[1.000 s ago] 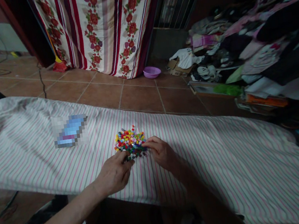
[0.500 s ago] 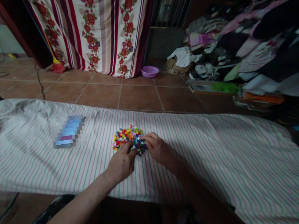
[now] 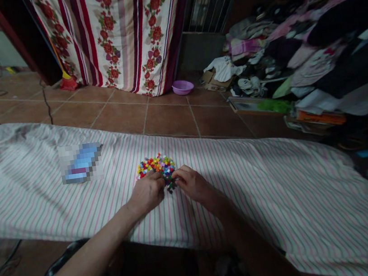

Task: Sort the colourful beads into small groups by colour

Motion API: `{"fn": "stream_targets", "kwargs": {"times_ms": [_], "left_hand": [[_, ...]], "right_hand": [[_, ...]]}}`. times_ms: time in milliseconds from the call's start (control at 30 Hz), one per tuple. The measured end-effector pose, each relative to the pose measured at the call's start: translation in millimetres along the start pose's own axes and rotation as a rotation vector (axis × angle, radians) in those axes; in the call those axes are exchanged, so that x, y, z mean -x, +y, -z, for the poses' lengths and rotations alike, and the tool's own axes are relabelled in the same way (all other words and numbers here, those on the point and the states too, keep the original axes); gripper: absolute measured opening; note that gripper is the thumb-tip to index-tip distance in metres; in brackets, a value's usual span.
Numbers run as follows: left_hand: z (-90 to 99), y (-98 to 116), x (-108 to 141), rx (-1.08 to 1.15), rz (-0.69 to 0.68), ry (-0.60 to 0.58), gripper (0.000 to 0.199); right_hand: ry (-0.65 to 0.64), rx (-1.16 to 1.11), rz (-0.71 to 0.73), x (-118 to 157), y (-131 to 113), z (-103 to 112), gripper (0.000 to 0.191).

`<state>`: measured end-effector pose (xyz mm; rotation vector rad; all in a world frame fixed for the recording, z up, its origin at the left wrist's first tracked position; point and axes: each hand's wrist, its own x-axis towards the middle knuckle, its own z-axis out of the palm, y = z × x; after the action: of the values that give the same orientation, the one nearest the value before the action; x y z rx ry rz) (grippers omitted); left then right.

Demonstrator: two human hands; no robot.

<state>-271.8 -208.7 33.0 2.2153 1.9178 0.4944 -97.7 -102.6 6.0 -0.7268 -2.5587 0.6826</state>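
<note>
"Where are the little blocks (image 3: 155,164)?"
"In a pile on the stripy cloth (image 3: 245,184), between the two hands."
"And the fingers?"
"Left hand (image 3: 148,192): curled, touching the pile. Right hand (image 3: 192,183): bent, nearly pinched, at its edge. I can't tell if either holds one."

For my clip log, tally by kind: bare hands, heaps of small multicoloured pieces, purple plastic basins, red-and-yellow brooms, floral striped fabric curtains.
Left hand and right hand: 2
Heap: 1 (single pieces too small to count)
Basin: 1
Broom: 1
Curtain: 1
Total: 6
</note>
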Motion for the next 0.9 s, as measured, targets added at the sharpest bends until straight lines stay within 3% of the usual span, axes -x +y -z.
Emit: {"fn": "stream_targets", "kwargs": {"times_ms": [200, 300, 567, 733, 900], "left_hand": [[0.4, 3.4, 6.5, 0.032, -0.005, 0.063, 0.033], [-3.0, 11.8, 6.8, 0.001, -0.041, 0.032, 0.038], [5.2, 20.3, -8.2, -0.034, 0.030, -0.141, 0.030], [14.3, 14.3, -16.7, 0.001, 0.121, -0.128, 0.023], [13.4, 19.7, -20.7, -0.005, 0.120, -0.142, 0.024]], "right_hand": [[0.084, -0.016, 0.012, 2.3, -0.1, 7.5, 0.022], [0.072, -0.019, 0.009, 5.6, -2.1, 7.1, 0.022], [0.031, 0.029, -0.018, 4.8, -1.1, -0.9, 0.016], [0.005, 0.074, -0.010, 2.4, -5.0, -1.7, 0.014], [0.008, 0.107, -0.020, 2.0, -3.3, -4.3, 0.012]]}}
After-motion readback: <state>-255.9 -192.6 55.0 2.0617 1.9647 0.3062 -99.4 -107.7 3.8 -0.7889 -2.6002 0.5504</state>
